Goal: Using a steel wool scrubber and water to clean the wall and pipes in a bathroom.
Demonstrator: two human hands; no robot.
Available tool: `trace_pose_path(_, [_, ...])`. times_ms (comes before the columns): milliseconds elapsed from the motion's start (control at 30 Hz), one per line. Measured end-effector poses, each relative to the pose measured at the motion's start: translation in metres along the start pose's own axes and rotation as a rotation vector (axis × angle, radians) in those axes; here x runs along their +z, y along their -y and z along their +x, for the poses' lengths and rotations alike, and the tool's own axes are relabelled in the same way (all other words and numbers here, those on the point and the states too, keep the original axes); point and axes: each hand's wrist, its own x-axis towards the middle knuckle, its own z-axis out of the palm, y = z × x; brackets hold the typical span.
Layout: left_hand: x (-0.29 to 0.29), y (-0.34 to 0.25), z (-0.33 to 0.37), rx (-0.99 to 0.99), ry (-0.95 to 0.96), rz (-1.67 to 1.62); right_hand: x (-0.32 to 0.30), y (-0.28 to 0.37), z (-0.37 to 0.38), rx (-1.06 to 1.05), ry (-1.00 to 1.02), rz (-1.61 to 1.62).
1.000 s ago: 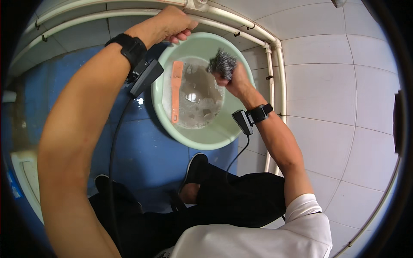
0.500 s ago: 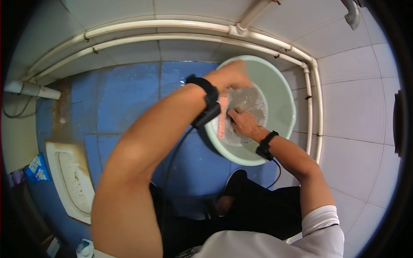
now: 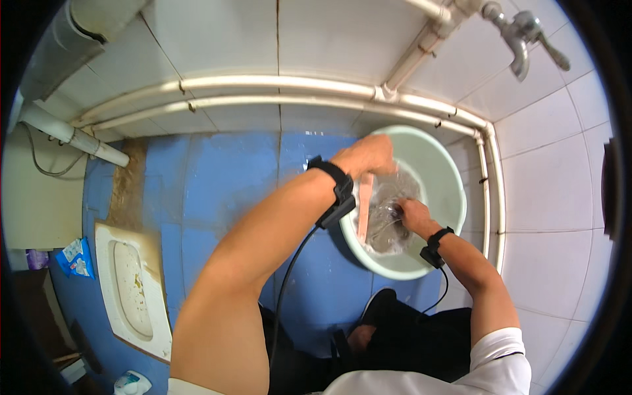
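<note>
A pale green basin [image 3: 447, 197] holds greyish, splashing water [image 3: 388, 227]. My left hand [image 3: 372, 157] is over its far left side, curled with fingers pointing down; what they grip is hidden. Below that hand a flat pink strip [image 3: 365, 209], like a handle, runs along the basin's left side. My right hand [image 3: 415, 216] reaches in from the right, fingertips curled at the water around something dark that I cannot make out.
White pipes [image 3: 289, 82] run along the tiled wall behind the basin, with a metal tap [image 3: 520, 39] at upper right. A squat toilet [image 3: 131, 289] is set in the blue floor [image 3: 224, 171] at left. Near it lies a blue packet [image 3: 77, 258].
The view has shifted, bringing the tap fully into sight. My right hand has drawn back toward the right of the basin. The water is more stirred; my left hand stays at the far left side.
</note>
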Motion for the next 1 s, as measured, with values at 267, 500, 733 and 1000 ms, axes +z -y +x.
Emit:
trace_pose_path(267, [-0.030, 0.005, -0.025, 0.020, -0.178, -0.133, -0.082, 0.008, 0.046, 0.021, -0.429, 0.316])
trace_pose_path(500, [-0.099, -0.031, -0.063, 0.184, -0.298, -0.268, -0.195, 0.119, 0.046, -0.261, -0.750, 1.040])
trace_pose_path(733, [-0.178, -0.040, -0.120, 0.305, -0.891, -0.509, -0.295, 0.244, 0.027, -0.596, -1.083, 0.842])
trace_pose_path(1000, [-0.191, -0.051, -0.142, 0.423, -1.396, -0.878, -0.387, 0.328, 0.068, -0.785, -1.514, 0.484])
